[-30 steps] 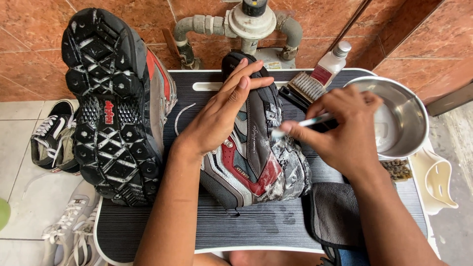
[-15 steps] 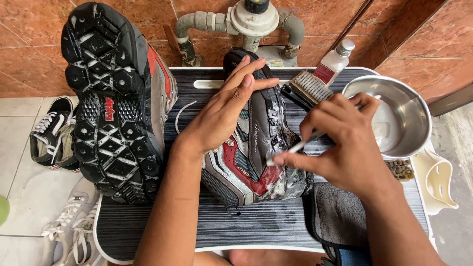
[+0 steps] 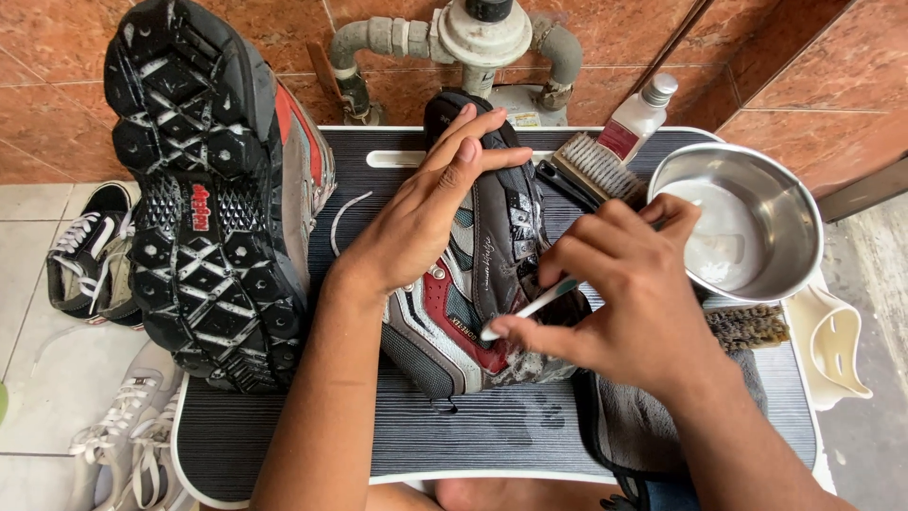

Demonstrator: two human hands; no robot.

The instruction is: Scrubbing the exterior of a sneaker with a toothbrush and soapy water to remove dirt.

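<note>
Left hand (image 3: 430, 222) presses flat on the shoe (image 3: 482, 274); right hand (image 3: 629, 293) grips the toothbrush (image 3: 530, 308) — short, light strokes suit those seams best.

A grey, black and red hiking shoe (image 3: 478, 293) lies on its side across the ribbed dark tray, toe toward the wall, its upper wet and soapy. A slim white-handled toothbrush (image 3: 530, 309) rests slanted against its side near the heel.

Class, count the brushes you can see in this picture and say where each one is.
3: a small white-handled brush in the right hand, a pale-bristled brush behind the shoe, a dark-bristled brush under the bowl. Others may be hidden.
</note>
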